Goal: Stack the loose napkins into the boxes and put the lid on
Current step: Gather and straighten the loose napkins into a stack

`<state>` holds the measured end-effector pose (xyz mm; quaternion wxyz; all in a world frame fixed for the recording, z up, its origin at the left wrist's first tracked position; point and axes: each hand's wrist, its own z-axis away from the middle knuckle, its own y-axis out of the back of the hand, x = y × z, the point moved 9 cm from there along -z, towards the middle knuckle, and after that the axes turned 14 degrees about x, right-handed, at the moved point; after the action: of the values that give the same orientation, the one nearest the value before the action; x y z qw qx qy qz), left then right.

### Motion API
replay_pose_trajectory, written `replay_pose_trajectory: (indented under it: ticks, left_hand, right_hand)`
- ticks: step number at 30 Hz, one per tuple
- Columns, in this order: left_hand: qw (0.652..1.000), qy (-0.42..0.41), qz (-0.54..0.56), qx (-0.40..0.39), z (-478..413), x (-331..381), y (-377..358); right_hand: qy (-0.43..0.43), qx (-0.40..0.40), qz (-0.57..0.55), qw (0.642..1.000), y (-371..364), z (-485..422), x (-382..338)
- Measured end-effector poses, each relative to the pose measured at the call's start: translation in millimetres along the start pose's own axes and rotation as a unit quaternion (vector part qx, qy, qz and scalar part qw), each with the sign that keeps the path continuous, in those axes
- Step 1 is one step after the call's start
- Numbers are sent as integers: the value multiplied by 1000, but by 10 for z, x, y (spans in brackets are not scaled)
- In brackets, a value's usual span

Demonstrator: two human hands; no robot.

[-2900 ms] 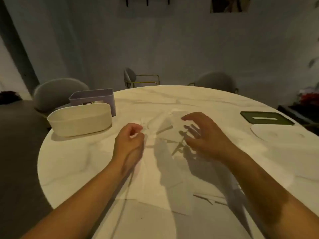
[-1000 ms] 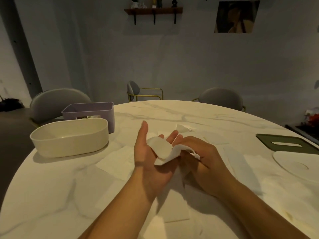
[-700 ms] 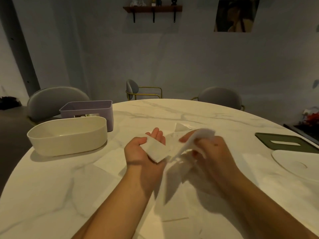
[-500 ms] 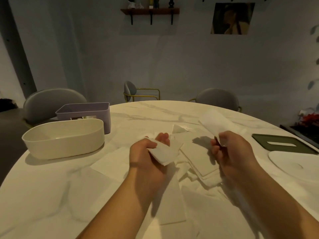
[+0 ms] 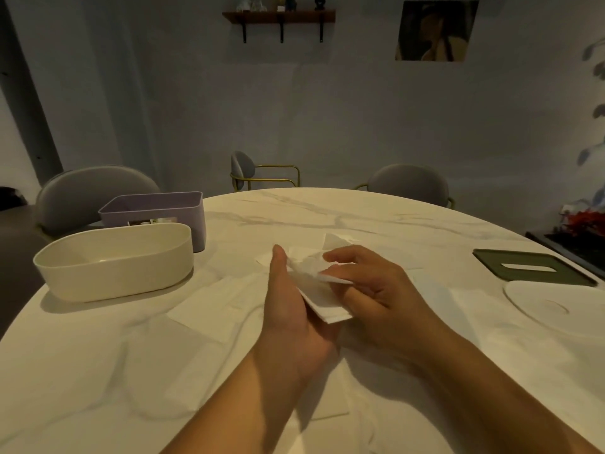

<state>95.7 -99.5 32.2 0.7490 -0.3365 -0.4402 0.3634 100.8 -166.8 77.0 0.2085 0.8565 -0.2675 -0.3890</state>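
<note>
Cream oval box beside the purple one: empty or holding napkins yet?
Empty. The cream oval plastic box is open-topped and its bare inner floor shows, with nothing lying in it.

table (image 5: 327,217): white marble w/ thin grey veins. oval box (image 5: 114,273), left of frame: plain cream, inside & out. rect box (image 5: 154,208) just above it: lilac. napkin stack (image 5: 324,301), mid frame: plain white. loose napkins (image 5: 209,309) on the table: white too, approx same tone as the marble. slotted lid (image 5: 533,268), right side: dark green. round lid (image 5: 556,306) below it: white. chairs (image 5: 95,191): grey backs, gold frames. wall (image 5: 360,119): pale grey-blue. shelf (image 5: 278,15), top: brown w/ black brackets. picture (image 5: 435,31), upper right: dark w/ tan patches. red thing (image 5: 586,219), right edge: blurry.
</note>
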Motion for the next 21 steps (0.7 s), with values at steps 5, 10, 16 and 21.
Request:
replay_pose_trajectory:
  ticks: [5, 10, 16, 21]
  left_hand:
    - [999, -30, 13, 36, 4, 154, 69]
    - [997, -50, 32, 55, 5, 210, 106]
    - [996, -79, 15, 41, 34, 211, 63]
    - [990, -69, 65, 106, -57, 354, 255]
  right_hand:
    - [-8, -75, 8, 997, -106, 67, 58]
    - [46, -44, 45, 997, -61, 60, -44]
    - [58, -42, 18, 997, 5, 28, -127]
    - [1, 120, 84, 989, 626, -172, 131]
